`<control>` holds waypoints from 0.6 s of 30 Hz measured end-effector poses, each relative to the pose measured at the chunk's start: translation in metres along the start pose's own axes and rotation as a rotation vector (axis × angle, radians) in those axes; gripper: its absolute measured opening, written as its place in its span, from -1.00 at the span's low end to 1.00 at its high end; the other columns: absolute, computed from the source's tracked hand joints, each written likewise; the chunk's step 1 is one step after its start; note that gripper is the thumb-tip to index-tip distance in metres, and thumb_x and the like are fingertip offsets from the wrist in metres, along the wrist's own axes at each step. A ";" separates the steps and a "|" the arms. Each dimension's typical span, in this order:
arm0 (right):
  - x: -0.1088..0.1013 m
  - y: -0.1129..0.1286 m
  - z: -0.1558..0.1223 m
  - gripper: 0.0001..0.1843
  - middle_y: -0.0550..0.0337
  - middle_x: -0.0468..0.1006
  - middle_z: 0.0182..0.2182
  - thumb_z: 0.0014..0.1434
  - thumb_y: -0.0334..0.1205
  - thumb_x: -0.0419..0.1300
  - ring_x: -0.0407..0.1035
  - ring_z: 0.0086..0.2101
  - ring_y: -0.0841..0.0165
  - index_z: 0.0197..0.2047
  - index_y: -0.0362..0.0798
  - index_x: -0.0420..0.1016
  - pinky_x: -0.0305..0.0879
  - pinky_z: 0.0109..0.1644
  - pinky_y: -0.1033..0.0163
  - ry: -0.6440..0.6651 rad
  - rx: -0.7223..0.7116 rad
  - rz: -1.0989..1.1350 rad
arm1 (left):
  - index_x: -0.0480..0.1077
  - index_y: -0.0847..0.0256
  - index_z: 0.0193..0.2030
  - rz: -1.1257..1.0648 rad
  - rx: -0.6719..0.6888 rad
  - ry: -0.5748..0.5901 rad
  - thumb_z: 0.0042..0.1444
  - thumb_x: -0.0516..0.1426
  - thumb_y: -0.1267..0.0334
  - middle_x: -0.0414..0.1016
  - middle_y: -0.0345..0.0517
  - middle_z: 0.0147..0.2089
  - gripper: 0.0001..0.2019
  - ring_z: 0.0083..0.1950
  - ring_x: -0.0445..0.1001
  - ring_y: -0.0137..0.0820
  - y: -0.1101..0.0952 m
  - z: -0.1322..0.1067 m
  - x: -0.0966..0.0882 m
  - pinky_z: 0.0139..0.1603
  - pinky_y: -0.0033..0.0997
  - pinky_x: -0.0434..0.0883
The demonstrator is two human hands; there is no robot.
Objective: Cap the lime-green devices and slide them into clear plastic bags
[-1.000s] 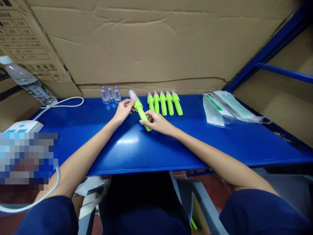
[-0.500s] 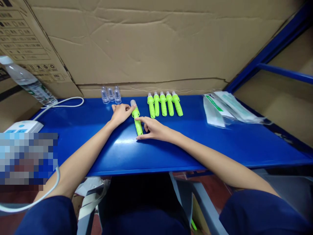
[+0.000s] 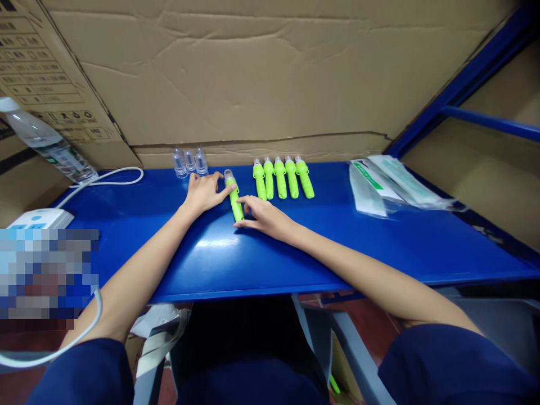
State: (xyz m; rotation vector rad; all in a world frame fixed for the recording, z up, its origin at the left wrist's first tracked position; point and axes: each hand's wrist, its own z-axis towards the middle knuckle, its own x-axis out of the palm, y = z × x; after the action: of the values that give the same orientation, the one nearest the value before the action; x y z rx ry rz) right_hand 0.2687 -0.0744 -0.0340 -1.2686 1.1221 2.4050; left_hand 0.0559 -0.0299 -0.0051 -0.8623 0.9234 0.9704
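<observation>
Far to my left a clear plastic water bottle leans against the cardboard, and a white cable runs across the blue metal tabletop toward a white box with blue buttons. Three small clear plastic caps stand in a row at the back edge. My left hand lies flat with fingers spread loosely, gripping nothing, its thumb touching the bright green plastic tube with a clear cap, which lies on the tabletop between my hands. My right hand rests open, fingertips against the tube's right side. Just beyond lie five matching green tubes side by side, and well to the right a pile of clear plastic pouches.
</observation>
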 end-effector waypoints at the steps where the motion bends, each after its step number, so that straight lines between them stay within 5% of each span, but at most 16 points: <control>1: 0.000 -0.002 0.001 -0.50 0.15 0.49 -0.22 0.22 -0.03 0.37 0.40 -0.27 0.32 0.08 -0.09 0.35 0.33 -0.13 0.21 -0.020 0.011 0.010 | 0.47 0.24 0.10 0.002 0.012 -0.002 0.29 0.02 -0.16 0.62 0.04 -0.27 -0.47 -0.13 0.55 -0.04 -0.001 -0.001 -0.001 0.21 0.04 0.17; 4: 0.002 -0.005 0.003 -0.69 0.28 0.42 -0.38 0.27 -0.09 0.32 0.31 -0.41 0.40 -0.09 -0.06 0.33 0.22 -0.29 0.28 -0.048 0.054 0.045 | 0.42 0.25 0.12 0.016 0.065 -0.005 0.29 0.05 -0.11 0.60 0.11 -0.07 -0.50 -0.01 0.54 -0.01 -0.008 -0.003 -0.004 0.24 0.02 0.15; 8: 0.003 -0.003 0.004 -0.79 0.22 0.45 -0.33 0.30 -0.17 0.27 0.28 -0.40 0.41 -0.23 -0.05 0.30 0.16 -0.29 0.29 -0.041 0.040 0.027 | 0.44 0.20 0.09 0.040 0.136 0.020 0.30 0.06 -0.07 0.56 0.11 0.08 -0.57 0.05 0.53 -0.04 -0.017 -0.005 -0.005 0.25 -0.02 0.17; 18: 0.001 0.001 0.000 -0.86 0.07 0.48 -0.15 0.38 -0.25 0.08 0.27 -0.38 0.41 -0.09 -0.11 0.42 0.20 -0.24 0.28 0.011 -0.065 -0.085 | 0.48 0.16 0.13 0.088 0.093 0.029 0.37 0.01 0.01 0.55 0.09 0.08 -0.60 0.05 0.54 -0.05 -0.010 -0.002 0.001 0.14 -0.08 0.26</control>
State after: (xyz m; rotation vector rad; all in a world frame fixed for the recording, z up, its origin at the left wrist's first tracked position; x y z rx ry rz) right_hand 0.2680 -0.0747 -0.0341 -1.3230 0.9797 2.3935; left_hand 0.0650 -0.0342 -0.0050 -0.7643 1.0305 0.9845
